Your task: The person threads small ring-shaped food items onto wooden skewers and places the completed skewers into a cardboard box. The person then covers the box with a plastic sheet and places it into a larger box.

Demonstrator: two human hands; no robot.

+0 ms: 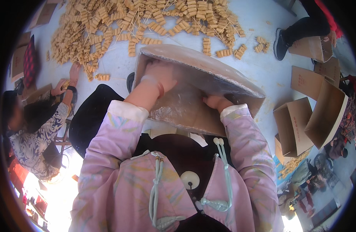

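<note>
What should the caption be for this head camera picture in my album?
Both hands, left hand and right hand, inside a plastic-lined cardboard box.

Both forearms rising from the lower edge in pink sleeves with white cuffs, reaching forward and away from the chest. Left hand (159,75) lying palm down, fingers spread and pressing flat, wrist bare beyond the pushed-up cuff, a thin band circling it. Right hand (217,102) sitting lower and nearer the body, fingers curling into a loose fist, elbow bending outward to the right.
</note>
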